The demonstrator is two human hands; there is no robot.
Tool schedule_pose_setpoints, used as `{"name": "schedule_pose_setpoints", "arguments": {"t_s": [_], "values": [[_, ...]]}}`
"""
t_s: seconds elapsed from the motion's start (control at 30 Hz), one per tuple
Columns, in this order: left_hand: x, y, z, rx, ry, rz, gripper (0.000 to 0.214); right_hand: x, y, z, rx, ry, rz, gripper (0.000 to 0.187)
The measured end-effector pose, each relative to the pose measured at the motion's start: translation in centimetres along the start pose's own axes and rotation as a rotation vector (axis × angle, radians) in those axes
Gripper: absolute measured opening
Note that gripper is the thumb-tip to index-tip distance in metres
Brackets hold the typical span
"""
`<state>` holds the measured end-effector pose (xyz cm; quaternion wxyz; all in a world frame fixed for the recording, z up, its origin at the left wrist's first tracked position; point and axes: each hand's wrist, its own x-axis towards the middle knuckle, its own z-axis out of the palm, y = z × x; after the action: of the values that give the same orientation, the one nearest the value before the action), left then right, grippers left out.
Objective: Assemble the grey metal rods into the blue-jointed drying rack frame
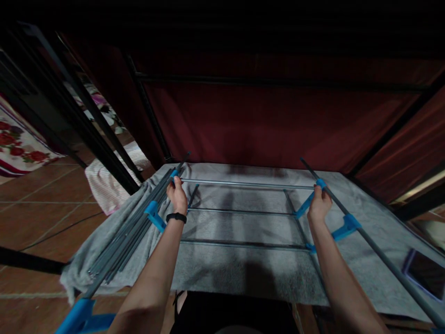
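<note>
Clock centred on the grey towel (225, 273), 12 pointing away. A phone (424, 274) lies between 3 and 4; a tube bundle (130, 241) at 9. The left hand (177, 195) at 10 and right hand (320, 203) just past 2 grasp opposite ends of the metal crossbar (246, 184) at 12, beside blue connectors (321, 183). Recommended: keep the crossbar level, align both ends, press evenly, avoid twisting the side tubes (385, 260). No brand, label or writing legible, out to the red fabric panel (271, 125) beyond.
</note>
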<state>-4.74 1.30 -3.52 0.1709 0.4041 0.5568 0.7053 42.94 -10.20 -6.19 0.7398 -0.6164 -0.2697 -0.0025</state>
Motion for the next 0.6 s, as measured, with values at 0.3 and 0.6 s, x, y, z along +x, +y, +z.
{"name": "schedule_pose_setpoints", "arguments": {"t_s": [0.3,0.6], "values": [[-0.6,-0.8,-0.8,-0.056,-0.015,0.056,0.041,-0.4,-0.5,-1.4,-0.018,-0.064,0.031,0.057],[-0.3,-1.1,-0.2,-0.067,0.034,0.049,0.051,-0.7,-0.2,-1.8,0.068,-0.057,0.050,0.055]]}}
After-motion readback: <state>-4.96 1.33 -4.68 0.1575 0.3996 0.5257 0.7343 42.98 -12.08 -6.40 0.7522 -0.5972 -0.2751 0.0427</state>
